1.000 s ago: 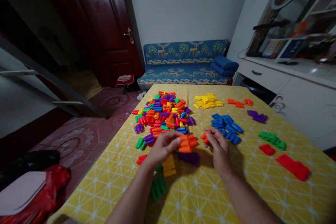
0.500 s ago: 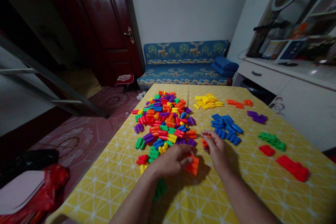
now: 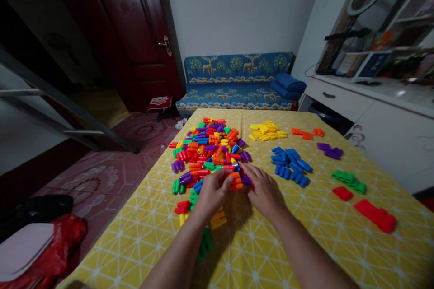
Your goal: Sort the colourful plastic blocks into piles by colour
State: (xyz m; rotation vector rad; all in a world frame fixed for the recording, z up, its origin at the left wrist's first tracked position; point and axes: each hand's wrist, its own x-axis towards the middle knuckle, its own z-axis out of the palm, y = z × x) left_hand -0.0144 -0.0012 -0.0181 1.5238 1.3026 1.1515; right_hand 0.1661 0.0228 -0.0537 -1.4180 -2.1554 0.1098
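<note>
Over the near edge of a mixed heap of plastic blocks (image 3: 203, 149), my left hand (image 3: 212, 194) is closed with its thumb pressed on an orange block (image 3: 236, 181). My right hand (image 3: 264, 192) reaches in from the other side, fingers stretched out at the heap and apart from the thumb. A purple block (image 3: 247, 180) shows between them; some fingertips are hidden. Beneath the left wrist lies an orange-yellow block (image 3: 219, 219), and a green block (image 3: 205, 244) is partly covered by the left forearm.
On the patterned yellow tablecloth (image 3: 257, 253), single-colour groups lie to the right: yellow blocks (image 3: 267, 131), blue blocks (image 3: 291, 165), orange blocks (image 3: 307, 133), purple blocks (image 3: 329, 151), green blocks (image 3: 349, 181) and red blocks (image 3: 375, 214). A blue patterned sofa (image 3: 233, 92) stands beyond.
Both hands have moved to the heap: my left hand forward, my right hand leftward. The orange piece pinched in my right hand no longer shows there.
</note>
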